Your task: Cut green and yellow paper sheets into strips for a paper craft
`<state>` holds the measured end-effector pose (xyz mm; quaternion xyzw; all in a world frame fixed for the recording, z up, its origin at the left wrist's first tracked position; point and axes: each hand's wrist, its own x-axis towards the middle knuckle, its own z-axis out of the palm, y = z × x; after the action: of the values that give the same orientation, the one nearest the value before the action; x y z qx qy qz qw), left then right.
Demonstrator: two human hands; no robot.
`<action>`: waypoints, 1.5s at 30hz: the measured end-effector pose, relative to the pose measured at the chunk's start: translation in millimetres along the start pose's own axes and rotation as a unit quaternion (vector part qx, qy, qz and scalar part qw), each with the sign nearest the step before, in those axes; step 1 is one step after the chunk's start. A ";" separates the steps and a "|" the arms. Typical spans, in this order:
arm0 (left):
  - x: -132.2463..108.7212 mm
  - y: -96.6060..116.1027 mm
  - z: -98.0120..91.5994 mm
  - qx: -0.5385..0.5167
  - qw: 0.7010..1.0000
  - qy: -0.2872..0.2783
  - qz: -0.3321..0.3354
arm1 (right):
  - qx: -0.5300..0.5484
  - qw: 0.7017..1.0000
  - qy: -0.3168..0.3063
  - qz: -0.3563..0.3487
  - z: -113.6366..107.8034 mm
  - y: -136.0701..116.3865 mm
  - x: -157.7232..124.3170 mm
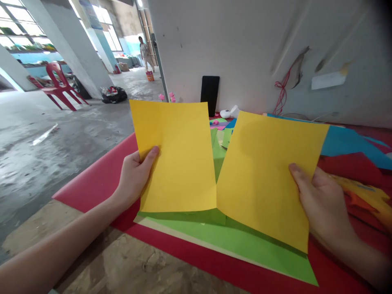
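My left hand (134,173) pinches the left edge of a yellow sheet of paper (177,159), thumb on its face. A second yellow sheet of paper (266,175) is gripped at its right edge by my right hand (321,200), also thumb in front. The two sheets lean apart at the top and meet near their lower inner corners; I cannot tell whether they are joined there. Beneath them lies green paper (245,241) with a pale sheet edge showing under it. My fingers behind the yellow sheets are mostly hidden.
A red cover (101,171) lies over the wooden table. Blue paper (346,143), dark red paper (355,165) and an orange-yellow packet (364,192) lie at the right. A black phone-like slab (210,92) leans on the wall. A person (145,53) and a red chair (59,83) are farther off.
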<state>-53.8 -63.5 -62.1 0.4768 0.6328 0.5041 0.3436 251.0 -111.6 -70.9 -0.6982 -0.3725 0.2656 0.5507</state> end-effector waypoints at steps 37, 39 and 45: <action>-4.6 51.2 -24.0 -0.196 0.978 -0.027 -0.064 | -0.054 0.968 -0.226 -0.089 42.9 -32.5 27.8; -7.2 53.5 -25.0 -0.191 0.978 -0.052 -0.070 | -0.081 0.960 -0.250 -0.093 61.8 -33.7 33.8; 0.5 41.6 -27.9 -0.210 0.971 -0.085 -0.075 | -0.193 0.938 -0.271 -0.096 90.8 -33.2 44.1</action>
<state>-68.8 -70.2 -14.7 0.3859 0.5152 0.5561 0.5257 198.1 -20.1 -60.0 -0.6535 -0.6168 0.3142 0.3062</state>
